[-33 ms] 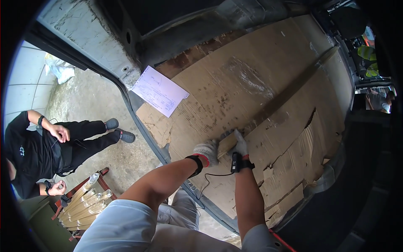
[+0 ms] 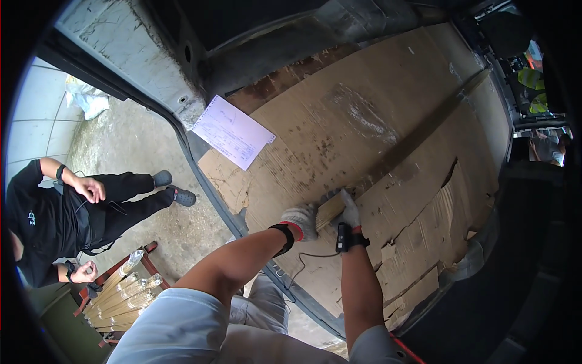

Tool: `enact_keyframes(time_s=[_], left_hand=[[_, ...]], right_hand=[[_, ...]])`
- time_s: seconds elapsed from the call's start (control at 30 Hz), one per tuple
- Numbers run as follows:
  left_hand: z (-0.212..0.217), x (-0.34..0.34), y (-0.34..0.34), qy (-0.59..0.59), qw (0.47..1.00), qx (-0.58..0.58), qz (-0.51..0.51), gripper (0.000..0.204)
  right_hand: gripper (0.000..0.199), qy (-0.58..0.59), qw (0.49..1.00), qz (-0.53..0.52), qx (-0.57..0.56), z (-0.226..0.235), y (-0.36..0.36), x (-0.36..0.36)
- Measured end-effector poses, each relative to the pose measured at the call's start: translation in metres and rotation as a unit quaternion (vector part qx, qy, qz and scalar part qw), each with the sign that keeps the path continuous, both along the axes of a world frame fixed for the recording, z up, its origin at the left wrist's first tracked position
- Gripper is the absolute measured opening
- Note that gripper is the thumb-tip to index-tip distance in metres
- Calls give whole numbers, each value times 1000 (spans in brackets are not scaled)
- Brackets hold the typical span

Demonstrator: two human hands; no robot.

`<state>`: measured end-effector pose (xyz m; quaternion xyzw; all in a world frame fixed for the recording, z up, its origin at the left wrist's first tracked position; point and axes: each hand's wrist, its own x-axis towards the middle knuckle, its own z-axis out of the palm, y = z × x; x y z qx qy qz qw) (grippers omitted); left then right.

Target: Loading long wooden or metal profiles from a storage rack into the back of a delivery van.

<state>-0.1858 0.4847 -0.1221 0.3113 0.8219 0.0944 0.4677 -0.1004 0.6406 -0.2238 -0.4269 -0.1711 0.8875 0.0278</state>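
Note:
A long, narrow brown bundle of what look like thin rods (image 2: 418, 134) lies across the cardboard sheet (image 2: 291, 136) on a vehicle's load floor, running from my hands to the far right. Its near end is paler. My left hand (image 2: 301, 219), in a grey knitted glove with a red cuff, is closed against the left side of that end. On the other side, my right hand (image 2: 350, 212), gloved too, grips the same end with its thumb along the top. Most of the fingers are hidden beneath or behind the bundle. Both wrists carry black straps.
A printed paper sheet (image 2: 233, 132) lies on the cardboard's left edge. The vehicle's sill (image 2: 221, 203) runs along my left. Outside it, a person in black (image 2: 66, 212) sits beside a red rack (image 2: 148, 267) bearing wrapped bundles of rods (image 2: 124, 294). Torn cardboard (image 2: 418, 282) lies right.

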Motion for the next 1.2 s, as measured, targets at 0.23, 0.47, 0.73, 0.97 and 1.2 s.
enact_keyframes(time_s=[0.23, 0.47, 0.73, 0.97, 1.2], left_hand=[[-36, -25, -6, -404, 876, 124, 233, 64], [-79, -15, -10, -489, 821, 148, 254, 48], [-42, -15, -11, -310, 920, 171, 171, 45], [-17, -9, -18, -324, 913, 184, 166, 43], [4, 38, -75, -398, 869, 173, 239, 50]], right_hand=[[34, 70, 996, 26, 54, -1, -5, 5], [36, 4, 996, 55, 65, 23, -15, -9], [36, 45, 987, 71, 134, 1, 8, 14], [31, -12, 983, 54, 173, 46, -19, 1], [28, -55, 994, 34, 91, 78, -83, 38]])
